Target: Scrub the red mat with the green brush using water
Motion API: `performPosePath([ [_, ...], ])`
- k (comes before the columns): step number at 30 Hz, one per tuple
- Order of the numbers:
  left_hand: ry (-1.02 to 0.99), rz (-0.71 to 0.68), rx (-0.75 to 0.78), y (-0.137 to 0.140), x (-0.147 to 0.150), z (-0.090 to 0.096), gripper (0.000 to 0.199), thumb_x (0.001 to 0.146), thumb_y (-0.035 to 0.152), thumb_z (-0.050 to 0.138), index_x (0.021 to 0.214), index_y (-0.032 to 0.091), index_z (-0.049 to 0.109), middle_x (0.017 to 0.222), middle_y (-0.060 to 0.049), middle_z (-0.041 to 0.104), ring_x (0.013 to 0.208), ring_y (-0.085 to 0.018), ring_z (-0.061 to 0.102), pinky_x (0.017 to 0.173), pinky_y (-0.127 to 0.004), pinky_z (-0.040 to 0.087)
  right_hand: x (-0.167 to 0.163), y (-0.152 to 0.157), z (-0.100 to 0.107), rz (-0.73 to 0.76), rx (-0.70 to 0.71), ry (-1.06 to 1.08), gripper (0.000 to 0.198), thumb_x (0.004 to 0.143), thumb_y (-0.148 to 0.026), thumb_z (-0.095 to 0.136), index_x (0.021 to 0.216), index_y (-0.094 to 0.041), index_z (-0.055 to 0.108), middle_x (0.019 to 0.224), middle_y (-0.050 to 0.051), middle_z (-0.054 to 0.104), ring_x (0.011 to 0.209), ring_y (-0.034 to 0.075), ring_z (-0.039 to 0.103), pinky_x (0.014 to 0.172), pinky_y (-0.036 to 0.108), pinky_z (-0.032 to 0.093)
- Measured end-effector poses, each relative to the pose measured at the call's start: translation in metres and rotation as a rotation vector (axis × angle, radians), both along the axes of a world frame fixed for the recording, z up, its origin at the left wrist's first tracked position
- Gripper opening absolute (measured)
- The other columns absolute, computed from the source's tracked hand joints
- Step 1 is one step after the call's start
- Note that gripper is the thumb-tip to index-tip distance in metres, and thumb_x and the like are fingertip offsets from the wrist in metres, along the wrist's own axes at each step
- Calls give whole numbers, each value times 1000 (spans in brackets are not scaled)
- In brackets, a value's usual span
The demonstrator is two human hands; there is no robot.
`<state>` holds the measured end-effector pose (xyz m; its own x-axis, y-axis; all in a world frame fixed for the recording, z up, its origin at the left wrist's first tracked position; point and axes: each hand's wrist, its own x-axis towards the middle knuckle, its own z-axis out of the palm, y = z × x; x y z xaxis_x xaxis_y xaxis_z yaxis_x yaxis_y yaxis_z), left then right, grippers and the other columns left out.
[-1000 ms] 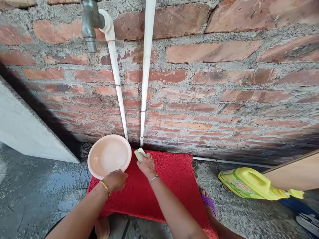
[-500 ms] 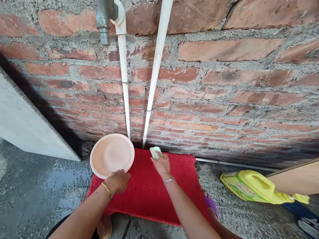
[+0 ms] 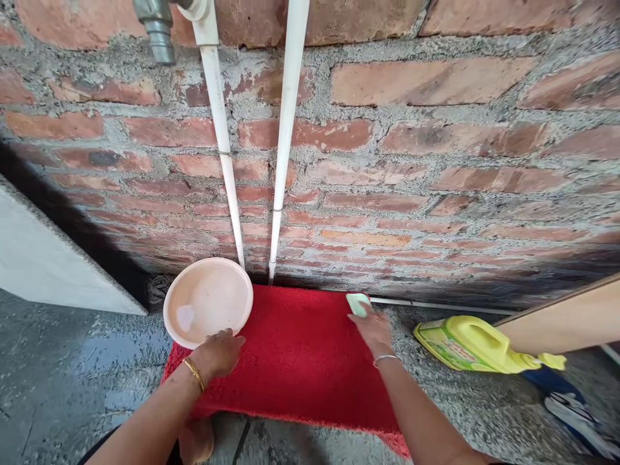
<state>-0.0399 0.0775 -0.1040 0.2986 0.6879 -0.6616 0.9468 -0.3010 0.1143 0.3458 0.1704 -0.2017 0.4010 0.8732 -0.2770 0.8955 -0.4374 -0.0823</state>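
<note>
A red shaggy mat (image 3: 295,349) lies on the floor in front of me. On its far left corner stands a pale pink plastic basin (image 3: 208,300), with a bright reflection inside it. My left hand (image 3: 217,355), a gold bracelet at its wrist, is closed over the basin's near rim. My right hand (image 3: 372,329) wears a silver bangle and grips a pale green rounded block (image 3: 358,303) at the mat's far right corner. The block looks like a soap bar, but I cannot tell its exact kind. Its underside is hidden.
A brick wall (image 3: 358,135) rises just behind the mat, carrying white pipes (image 3: 285,142) and a metal tap (image 3: 159,39). To the right lies a yellow detergent bottle (image 3: 469,342) near a shoe (image 3: 576,413) and a wooden board (image 3: 571,313). A pale slab (image 3: 58,258) leans at left above wet concrete.
My right hand has moved right across the mat with the pale green block, to the far right corner. My left hand stays at the basin's rim. The view has shifted slightly.
</note>
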Motion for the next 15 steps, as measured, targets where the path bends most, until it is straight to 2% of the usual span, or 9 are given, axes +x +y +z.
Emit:
performPosePath([
  [2,4,21,1,-3,0,5,43,90,16,42,130,20,56,131,-17,61,120,-28,61,94,-44,52,16,-12,4,-144,1,-22,61,91,-49,44,143,-18,51,115,19,60,101,33,60,82,44,47],
  [4,15,34,2,-6,0,10,44,91,16,41,132,21,55,133,-15,60,123,-27,59,96,-44,51,-3,-20,3,-153,20,7,61,90,-51,45,142,-19,52,119,21,59,102,33,61,84,43,46],
  [6,32,38,7,-9,1,13,44,91,15,42,132,21,55,134,-15,59,124,-26,58,97,-44,51,-52,-27,0,14,39,76,59,90,-49,50,141,-20,53,122,18,58,107,32,59,89,41,44],
  [9,61,41,33,-13,3,11,41,90,13,42,128,20,58,132,-17,59,119,-28,60,91,-44,54,-152,-38,-2,322,32,190,55,86,-42,60,137,-23,57,126,13,57,113,31,55,95,37,40],
  [11,80,41,57,-16,6,8,40,91,13,41,125,18,60,130,-20,58,116,-31,61,87,-45,55,-208,-44,0,461,6,253,51,84,-41,62,134,-28,59,126,11,56,112,28,54,95,36,40],
  [13,93,40,76,-19,9,6,40,91,13,39,124,17,61,128,-22,58,115,-33,62,85,-46,55,-240,-48,3,544,-16,269,47,83,-40,63,130,-31,61,126,10,55,111,26,54,94,35,39],
  [15,94,44,78,-20,10,6,41,91,12,37,124,16,61,128,-23,57,115,-34,62,85,-47,54,-237,-49,4,567,-30,250,46,82,-36,64,128,-32,61,126,10,55,112,26,54,94,35,39],
])
